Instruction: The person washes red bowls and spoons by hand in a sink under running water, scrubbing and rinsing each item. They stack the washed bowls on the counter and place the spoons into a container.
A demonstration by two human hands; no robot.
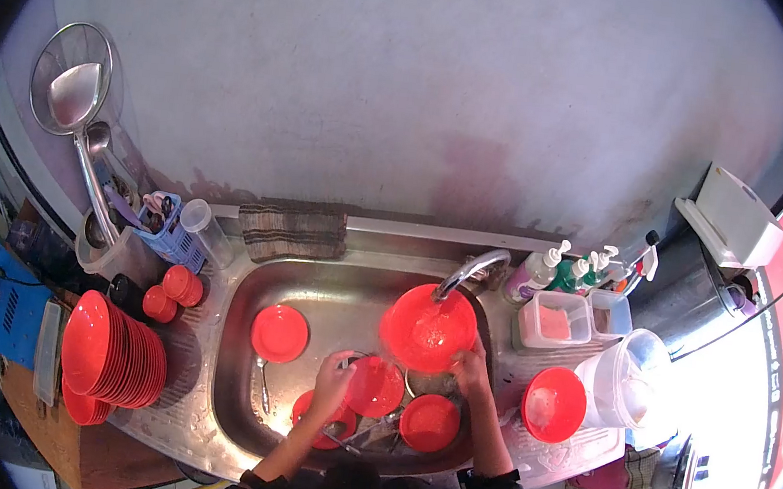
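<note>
A large red bowl (428, 329) is under the faucet (475, 270) in the steel sink (259, 278), and water shows inside it. My right hand (470, 367) grips its lower right rim. My left hand (333, 382) is lower left of that bowl, its fingers at the left edge of a small red dish (376, 388); how firmly they hold it is unclear. Other small red dishes lie in the sink: one at the upper left (280, 334), one (430, 423) at the lower right, and one (331, 420) partly under my left forearm. A spoon (264, 388) lies at the left.
Stacked red bowls (117, 354) stand left of the sink, near red cups (181, 285). A folded cloth (293, 232) is on the back ledge. Pump bottles (533, 274), a plastic container (555, 321), another red bowl (554, 405) and a clear bucket (625, 379) stand right.
</note>
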